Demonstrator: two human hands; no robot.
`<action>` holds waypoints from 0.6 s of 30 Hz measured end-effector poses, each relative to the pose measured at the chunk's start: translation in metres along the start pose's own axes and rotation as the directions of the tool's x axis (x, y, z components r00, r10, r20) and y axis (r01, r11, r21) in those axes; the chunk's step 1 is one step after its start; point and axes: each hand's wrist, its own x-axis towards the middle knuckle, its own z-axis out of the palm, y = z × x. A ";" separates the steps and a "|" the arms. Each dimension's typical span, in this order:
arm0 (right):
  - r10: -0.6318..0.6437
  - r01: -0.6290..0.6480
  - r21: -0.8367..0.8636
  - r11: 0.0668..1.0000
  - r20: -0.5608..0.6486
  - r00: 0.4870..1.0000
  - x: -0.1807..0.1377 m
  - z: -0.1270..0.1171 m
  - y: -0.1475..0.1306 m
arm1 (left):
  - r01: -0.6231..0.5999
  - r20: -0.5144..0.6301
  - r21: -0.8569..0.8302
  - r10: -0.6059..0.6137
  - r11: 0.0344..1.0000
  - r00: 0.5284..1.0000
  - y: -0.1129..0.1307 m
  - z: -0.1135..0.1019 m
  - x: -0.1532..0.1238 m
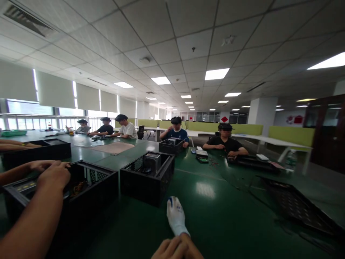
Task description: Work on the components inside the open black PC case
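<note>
At the bottom edge, my right hand [176, 249] grips the cuff of a white work glove [175, 216] that lies limp on the green table [215, 216]. The hand is mostly cut off by the frame. My left hand is not visible. Just beyond the glove stands an open black computer case [147, 178] with a grey power supply inside. To my left, a co-worker's two bare arms reach over another black case [88, 190], with the hands [54, 175] resting on its top edge.
A black perforated side panel [299, 205] lies flat on the right. Several other people sit around the long table with black cases, a tablet and small parts. A third case [37, 151] stands far left. Green partitions and white desks stand behind.
</note>
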 end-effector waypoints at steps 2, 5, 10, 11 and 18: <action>0.132 -0.132 0.011 0.991 -0.070 0.989 0.001 0.000 0.034 | -0.012 -0.009 0.002 0.012 1.000 1.000 -0.013 -0.024 -0.013; 0.307 -0.304 0.045 0.952 -0.152 0.939 -0.012 -0.009 0.115 | -0.031 -0.034 -0.008 0.030 0.999 0.999 -0.054 -0.069 -0.030; 0.491 -0.480 0.106 0.871 -0.238 0.838 -0.066 -0.028 0.245 | -0.052 -0.078 -0.045 0.048 0.998 0.996 -0.098 -0.111 -0.023; 0.504 -0.494 0.108 0.863 -0.256 0.825 -0.079 -0.031 0.261 | -0.053 -0.085 -0.054 0.048 0.997 0.995 -0.089 -0.104 -0.014; 0.387 -0.421 -0.019 0.907 -0.353 0.852 -0.151 -0.042 0.305 | -0.017 -0.123 -0.086 0.007 0.996 0.992 0.048 0.033 0.094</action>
